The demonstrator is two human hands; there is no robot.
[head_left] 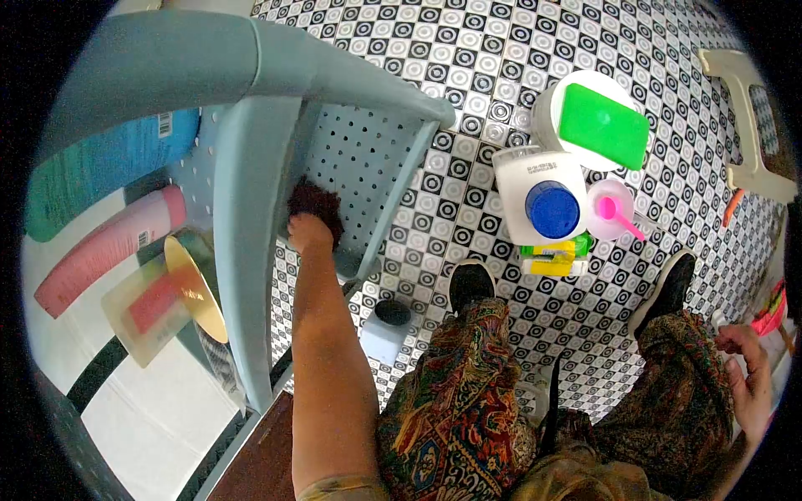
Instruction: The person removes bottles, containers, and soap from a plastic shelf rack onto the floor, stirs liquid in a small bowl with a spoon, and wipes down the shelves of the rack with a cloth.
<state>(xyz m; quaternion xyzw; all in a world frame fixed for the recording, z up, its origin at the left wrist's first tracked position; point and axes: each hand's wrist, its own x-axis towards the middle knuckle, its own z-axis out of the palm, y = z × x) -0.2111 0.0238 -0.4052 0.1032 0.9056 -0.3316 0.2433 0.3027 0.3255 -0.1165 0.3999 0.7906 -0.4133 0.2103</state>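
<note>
My left hand reaches into the lower tray of a blue-grey plastic shelf rack with a perforated floor. Its fingers are closed on a dark reddish-brown, fuzzy cloth, which rests against the tray's inner side; the fingertips are partly hidden by the cloth. Beside my right knee, my right hand hangs with loosely curled fingers and a visible gap at the thumb. I see nothing in it.
On the patterned tile floor stand a white container with a blue cap, a green box on a white round lid, a pink-handled piece and a yellow-green packet. Packages fill the rack's upper shelf. A pale stool is at right.
</note>
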